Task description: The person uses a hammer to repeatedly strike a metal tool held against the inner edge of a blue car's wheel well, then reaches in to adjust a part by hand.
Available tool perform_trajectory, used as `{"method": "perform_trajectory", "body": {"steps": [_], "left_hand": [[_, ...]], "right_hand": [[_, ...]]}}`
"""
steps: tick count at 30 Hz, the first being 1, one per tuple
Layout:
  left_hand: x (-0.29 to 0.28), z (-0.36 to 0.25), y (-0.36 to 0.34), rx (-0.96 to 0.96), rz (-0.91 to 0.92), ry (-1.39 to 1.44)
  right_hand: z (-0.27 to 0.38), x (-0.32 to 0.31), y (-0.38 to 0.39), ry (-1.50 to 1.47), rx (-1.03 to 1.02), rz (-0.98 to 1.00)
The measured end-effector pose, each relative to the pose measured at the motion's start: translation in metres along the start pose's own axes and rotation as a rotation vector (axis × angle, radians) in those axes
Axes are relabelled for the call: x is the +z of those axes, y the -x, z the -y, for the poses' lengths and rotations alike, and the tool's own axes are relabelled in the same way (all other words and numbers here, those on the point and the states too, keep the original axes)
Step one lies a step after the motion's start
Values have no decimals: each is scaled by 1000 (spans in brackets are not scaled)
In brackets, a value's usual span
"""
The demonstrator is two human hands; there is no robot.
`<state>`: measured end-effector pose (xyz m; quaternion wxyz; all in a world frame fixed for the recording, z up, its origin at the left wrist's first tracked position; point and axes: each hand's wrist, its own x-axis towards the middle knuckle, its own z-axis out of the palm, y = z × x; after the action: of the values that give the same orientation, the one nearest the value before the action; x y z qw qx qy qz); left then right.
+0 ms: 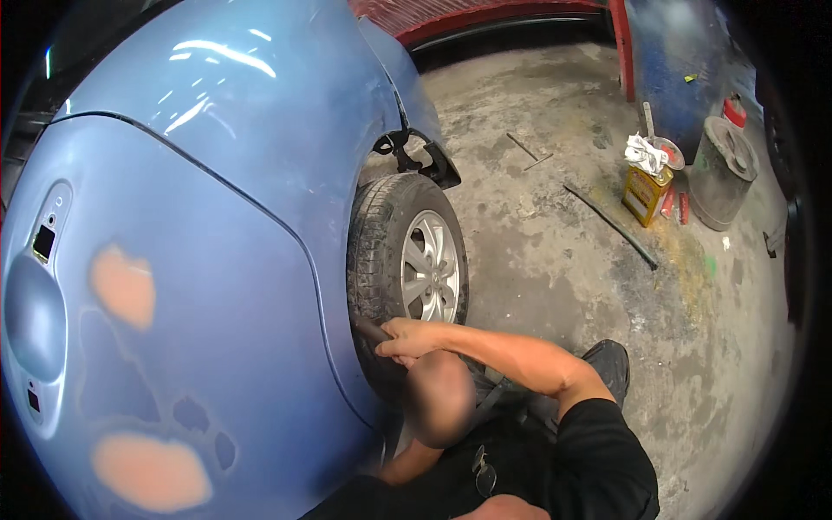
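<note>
Now at the wheel: silver multi-spoke alloy wheel (pixel 432 264) taken as landmark; black tyre (pixel 368 230) around it, under the blue car body.
Right hand: at the wheel's near side, fingers closed around a dark cylindrical piece (pixel 371 330); arm comes in from the right, elbow bent.
Dark piece: between right hand and wheel arch, at the tyre's near end; long axis runs from the hand leftward and slightly away, toward the arch. Right hand is the nearer by what shows.
Left hand: forearm (pixel 407 465) rises from below, nearer the wearer than the wheel; hand lost in a blurred oval, so cannot tell whether it grips anything.
Door side: left of the wheel, blue car door (pixel 221 303) with orange-toned patches (pixel 124 286) and a handle recess (pixel 36 303).
Floor side: right of the wheel and beyond, T-shaped bar (pixel 529 152), long dark strip (pixel 611 227), yellow tin (pixel 647 196) with white crumpled material (pixel 646 154) on top, grey bucket (pixel 723 169).
Hard to read: far tip of the dark piece merges into arch shadow; its exact kind unclear, as is whether it touches the tyre.
</note>
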<state>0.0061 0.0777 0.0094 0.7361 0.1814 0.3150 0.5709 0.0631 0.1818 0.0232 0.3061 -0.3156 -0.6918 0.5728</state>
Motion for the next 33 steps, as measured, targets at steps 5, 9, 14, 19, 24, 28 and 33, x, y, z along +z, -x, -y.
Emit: {"method": "perform_trajectory", "body": {"steps": [5,9,14,19,24,28,33], "left_hand": [[11,-2,-5,10,-11,-10],[41,-6,-35,-107,115,-196],[19,20,-38,-199,200,-393],[17,30,-16,-202,175,-280],[20,14,-6,-63,104,-142],[8,2,-9,-8,9,54],[12,-1,5,-51,-53,128]], "right_hand": [[-5,-6,-1,-10,-1,-19],[29,-54,34,-260,6,-349],[-16,-54,59,-251,-84,-564],[-2,-43,75,-265,-12,-506],[16,-28,38,-59,-57,-292],[10,-11,8,10,-36,-105],[10,-3,6,47,69,-8]]}}
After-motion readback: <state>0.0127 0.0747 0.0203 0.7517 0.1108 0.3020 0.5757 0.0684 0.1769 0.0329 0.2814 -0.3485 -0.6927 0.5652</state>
